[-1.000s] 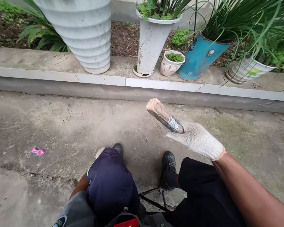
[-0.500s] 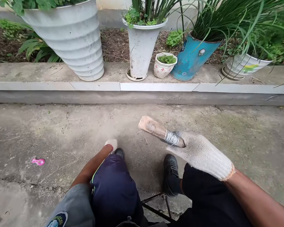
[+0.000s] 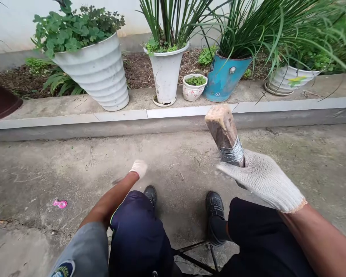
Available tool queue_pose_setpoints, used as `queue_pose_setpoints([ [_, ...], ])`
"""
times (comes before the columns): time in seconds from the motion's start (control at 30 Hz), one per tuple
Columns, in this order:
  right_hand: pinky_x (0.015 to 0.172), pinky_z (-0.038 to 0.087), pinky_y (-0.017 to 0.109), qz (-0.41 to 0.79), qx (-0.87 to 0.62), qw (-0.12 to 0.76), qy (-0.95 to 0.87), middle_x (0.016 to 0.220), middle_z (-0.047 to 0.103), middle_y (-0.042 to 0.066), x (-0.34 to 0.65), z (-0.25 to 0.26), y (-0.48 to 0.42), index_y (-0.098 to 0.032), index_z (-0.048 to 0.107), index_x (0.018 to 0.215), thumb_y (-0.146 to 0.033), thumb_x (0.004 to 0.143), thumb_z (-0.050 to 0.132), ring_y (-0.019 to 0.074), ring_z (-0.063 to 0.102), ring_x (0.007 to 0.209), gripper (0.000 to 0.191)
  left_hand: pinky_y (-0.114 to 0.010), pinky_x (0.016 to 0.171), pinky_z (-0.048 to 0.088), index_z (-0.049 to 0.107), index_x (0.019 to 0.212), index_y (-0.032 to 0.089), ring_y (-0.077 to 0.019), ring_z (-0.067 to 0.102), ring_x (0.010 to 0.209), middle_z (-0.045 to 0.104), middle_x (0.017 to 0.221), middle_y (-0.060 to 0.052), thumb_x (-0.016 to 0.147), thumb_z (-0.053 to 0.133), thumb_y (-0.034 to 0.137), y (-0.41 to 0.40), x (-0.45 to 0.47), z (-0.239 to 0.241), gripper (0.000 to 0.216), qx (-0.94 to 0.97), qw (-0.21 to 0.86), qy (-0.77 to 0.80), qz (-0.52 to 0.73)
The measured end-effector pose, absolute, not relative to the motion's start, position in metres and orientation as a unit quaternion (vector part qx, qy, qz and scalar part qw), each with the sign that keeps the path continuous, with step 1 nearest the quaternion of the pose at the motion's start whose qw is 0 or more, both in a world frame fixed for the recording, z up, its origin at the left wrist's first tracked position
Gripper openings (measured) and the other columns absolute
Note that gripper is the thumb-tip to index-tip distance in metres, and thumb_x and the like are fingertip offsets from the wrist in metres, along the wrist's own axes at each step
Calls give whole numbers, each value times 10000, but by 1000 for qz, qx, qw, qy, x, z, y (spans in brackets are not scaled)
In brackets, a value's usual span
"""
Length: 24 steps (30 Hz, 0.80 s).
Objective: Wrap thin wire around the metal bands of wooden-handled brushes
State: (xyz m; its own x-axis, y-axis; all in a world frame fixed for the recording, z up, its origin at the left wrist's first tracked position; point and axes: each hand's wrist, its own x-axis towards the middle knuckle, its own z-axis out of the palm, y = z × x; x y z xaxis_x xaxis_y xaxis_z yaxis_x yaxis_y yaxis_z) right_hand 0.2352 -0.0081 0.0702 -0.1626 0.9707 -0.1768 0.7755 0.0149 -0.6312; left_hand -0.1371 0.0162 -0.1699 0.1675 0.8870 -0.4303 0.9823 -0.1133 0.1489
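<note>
The gloved right hand is gripping a wire-bound wooden handle with fingers fully closed, holding it tilted upward right of centre, its end overlapping the curb. The gloved left hand, blurred, is hanging over the ground just beyond the left knee; I cannot tell whether it is gripping anything. A ribbed white pot, a tall white pot and a blue pot are standing on the curb at the top, and a pink thing is lying at lower left.
</note>
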Motion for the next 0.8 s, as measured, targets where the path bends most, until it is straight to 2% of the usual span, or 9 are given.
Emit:
queue_pose_setpoints([
  [0.07,478,366,273,316,-633,165,-688,543,544,-10,242,66,-8,-211,624,729,-631,769,696,145,475,501,428,-446,937,572,653,1253,107,-249,663,1091,660,1245,-141,974,695,356,52,-114,-180,376,748,199,608,-174],
  [0.1,476,370,275,316,-635,169,-684,547,547,-9,246,62,-8,-209,640,742,-626,766,701,147,480,502,422,-491,921,545,711,1082,19,-317,680,1043,699,1101,-225,907,744,221,70,-100,-185,270,758,199,593,-184],
  [0.17,478,387,281,318,-640,176,-676,578,576,-2,254,56,-5,-206,677,786,-618,765,706,155,499,514,413,-512,926,499,741,908,-14,-383,675,1033,708,975,-284,821,740,105,104,-73,-191,148,778,199,566,-188],
  [0.27,490,410,290,310,-657,182,-663,664,641,11,263,51,2,-215,702,847,-626,768,708,162,523,536,419,-494,917,485,720,1184,23,-404,658,1066,687,1127,-298,824,756,283,150,-42,-189,445,792,196,554,-166],
  [0.37,492,399,291,277,-675,164,-663,664,643,16,261,53,11,-216,667,770,-677,751,713,159,514,536,464,-459,931,486,424,1566,131,-372,629,1149,527,1444,-285,991,485,557,174,-39,-173,719,790,176,576,-110],
  [0.47,492,371,285,270,-661,146,-685,592,590,12,251,60,17,-214,593,686,-695,763,688,153,495,524,496,-398,974,485,451,1542,196,-308,650,1130,577,1418,-201,1044,362,514,168,-63,-139,598,744,158,649,22],
  [0.57,510,360,280,284,-630,149,-707,555,551,0,240,71,14,-216,577,715,-664,802,645,151,497,521,462,-408,1044,465,521,1487,151,-317,644,1184,624,1385,-202,1046,385,431,137,-91,-90,540,700,133,700,48],
  [0.67,531,357,278,283,-592,165,-737,559,547,-5,231,79,3,-215,587,751,-643,815,621,150,500,528,435,-399,1106,443,548,1486,179,-302,628,1249,642,1416,-140,1041,429,452,92,-93,-34,535,722,191,658,99],
  [0.8,559,375,277,275,-519,179,-789,631,607,11,223,84,-16,-209,621,787,-606,821,602,165,545,587,399,-372,1189,375,590,1451,178,-243,568,1343,617,1470,-90,1054,428,414,34,-50,25,490,753,279,524,285],
])
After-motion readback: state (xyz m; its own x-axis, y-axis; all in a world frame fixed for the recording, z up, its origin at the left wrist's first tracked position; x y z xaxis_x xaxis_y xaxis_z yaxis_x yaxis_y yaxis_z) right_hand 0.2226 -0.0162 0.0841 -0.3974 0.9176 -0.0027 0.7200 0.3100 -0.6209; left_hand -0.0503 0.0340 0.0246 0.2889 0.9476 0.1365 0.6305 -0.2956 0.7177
